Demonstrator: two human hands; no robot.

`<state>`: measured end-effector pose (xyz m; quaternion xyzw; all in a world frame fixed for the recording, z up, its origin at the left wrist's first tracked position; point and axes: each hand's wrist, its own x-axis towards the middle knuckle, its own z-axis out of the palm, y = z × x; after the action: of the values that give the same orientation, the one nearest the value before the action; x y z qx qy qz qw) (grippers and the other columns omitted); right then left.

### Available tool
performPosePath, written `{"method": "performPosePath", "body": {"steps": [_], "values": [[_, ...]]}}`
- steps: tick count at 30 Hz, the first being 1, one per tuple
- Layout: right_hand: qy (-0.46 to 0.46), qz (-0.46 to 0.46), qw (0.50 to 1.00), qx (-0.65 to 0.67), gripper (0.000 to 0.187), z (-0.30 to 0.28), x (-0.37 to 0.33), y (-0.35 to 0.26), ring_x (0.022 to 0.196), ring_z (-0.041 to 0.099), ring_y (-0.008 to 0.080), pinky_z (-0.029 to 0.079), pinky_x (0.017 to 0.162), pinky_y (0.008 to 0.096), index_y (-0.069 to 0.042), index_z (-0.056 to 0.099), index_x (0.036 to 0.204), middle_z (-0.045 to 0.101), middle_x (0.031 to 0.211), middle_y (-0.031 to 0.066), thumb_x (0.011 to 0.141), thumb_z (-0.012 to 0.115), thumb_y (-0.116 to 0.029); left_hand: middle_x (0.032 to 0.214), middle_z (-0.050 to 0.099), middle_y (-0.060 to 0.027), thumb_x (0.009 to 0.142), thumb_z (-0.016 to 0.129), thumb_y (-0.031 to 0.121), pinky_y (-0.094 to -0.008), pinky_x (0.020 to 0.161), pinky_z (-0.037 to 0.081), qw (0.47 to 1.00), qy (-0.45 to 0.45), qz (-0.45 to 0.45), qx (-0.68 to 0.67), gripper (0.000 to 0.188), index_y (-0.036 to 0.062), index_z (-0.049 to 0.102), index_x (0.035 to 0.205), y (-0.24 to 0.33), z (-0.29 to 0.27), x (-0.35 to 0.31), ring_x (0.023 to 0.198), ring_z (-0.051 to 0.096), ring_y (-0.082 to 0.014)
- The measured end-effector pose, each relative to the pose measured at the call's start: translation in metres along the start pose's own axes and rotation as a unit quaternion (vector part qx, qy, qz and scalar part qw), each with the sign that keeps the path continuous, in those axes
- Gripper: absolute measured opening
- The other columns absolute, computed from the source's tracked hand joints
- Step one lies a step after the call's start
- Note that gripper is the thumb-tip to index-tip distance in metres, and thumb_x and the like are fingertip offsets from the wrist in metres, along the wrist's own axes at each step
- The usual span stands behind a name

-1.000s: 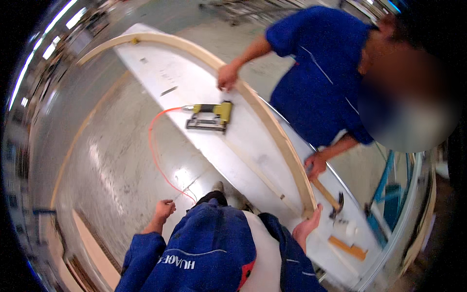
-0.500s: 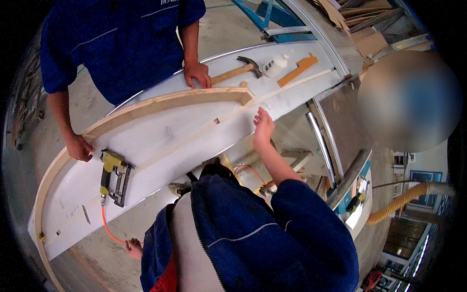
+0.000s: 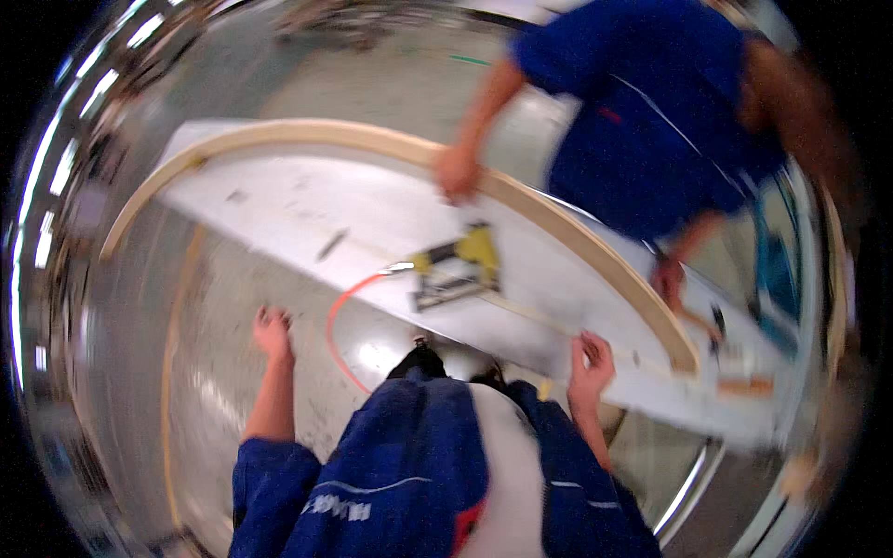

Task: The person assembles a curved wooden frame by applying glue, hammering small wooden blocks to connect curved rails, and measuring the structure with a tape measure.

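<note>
My left hand point(image 3: 273, 333) is in the air over the floor, left of the table's near edge, its fingers loosely bent and blurred, with nothing seen in them. By the near edge of the white tabletop point(image 3: 288, 200), my right hand point(image 3: 592, 365) has its thumb and fingers apart and holds nothing. A yellow and black pneumatic nail gun point(image 3: 460, 265) lies on the tabletop between my hands, touched by neither. From it an orange air hose point(image 3: 331, 321) runs down towards the floor. Beyond it stands a long curved wooden strip point(image 3: 372, 139), bowed along the tabletop's far side.
Across the table, a co-worker in blue has one hand point(image 3: 458, 174) on the curved strip and the other hand point(image 3: 667, 279) near its right end. A hammer point(image 3: 716, 325) and an orange-brown piece point(image 3: 747, 386) lie at the right. Metal rails point(image 3: 684, 498) stand at lower right.
The view has swung left, so the table lies at another slant and the co-worker appears at the right. My left hand has come up, away from the hose. The nail gun still lies on the tabletop.
</note>
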<state>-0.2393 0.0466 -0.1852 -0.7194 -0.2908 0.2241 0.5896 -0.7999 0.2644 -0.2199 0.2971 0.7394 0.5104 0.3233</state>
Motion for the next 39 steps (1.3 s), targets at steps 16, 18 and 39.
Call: {"method": "performPosePath", "body": {"steps": [16,18,39], "values": [[-0.415,-0.166,0.875,-0.185,0.012,0.398,-0.016,-0.117,0.099,0.074,0.0295,0.059,0.084,0.0393,-0.003,0.076,0.087,0.075,0.109,0.0194,0.079,0.085,-0.005,0.118,0.065,-0.0174,0.089,0.077,0.023,-0.0360,0.092,0.054,0.979,0.052,0.182,0.072,0.065,-0.0028,0.051,0.142,0.053,0.015,0.413,0.103,0.066,-0.0241],[-0.432,-0.159,0.866,-0.194,0.011,0.429,-0.025,-0.121,0.099,0.074,0.0308,0.059,0.085,0.0403,-0.003,0.076,0.088,0.075,0.110,0.0194,0.080,0.084,-0.006,0.125,0.060,-0.0190,0.085,0.079,0.024,-0.0379,0.095,0.053,0.979,0.078,0.174,0.078,0.069,-0.0022,0.051,0.143,0.056,0.020,0.482,0.108,0.064,-0.0264],[-0.334,-0.044,0.885,-0.323,0.014,0.517,-0.057,-0.162,0.098,0.074,0.0283,0.059,0.086,0.0379,0.000,0.079,0.091,0.076,0.109,0.0210,0.081,0.085,-0.009,0.122,0.063,-0.0080,0.093,0.077,0.016,-0.0331,0.096,0.052,0.961,0.011,0.100,-0.259,0.062,0.0126,0.048,0.148,0.087,0.005,0.710,0.106,0.064,-0.0206]]}}
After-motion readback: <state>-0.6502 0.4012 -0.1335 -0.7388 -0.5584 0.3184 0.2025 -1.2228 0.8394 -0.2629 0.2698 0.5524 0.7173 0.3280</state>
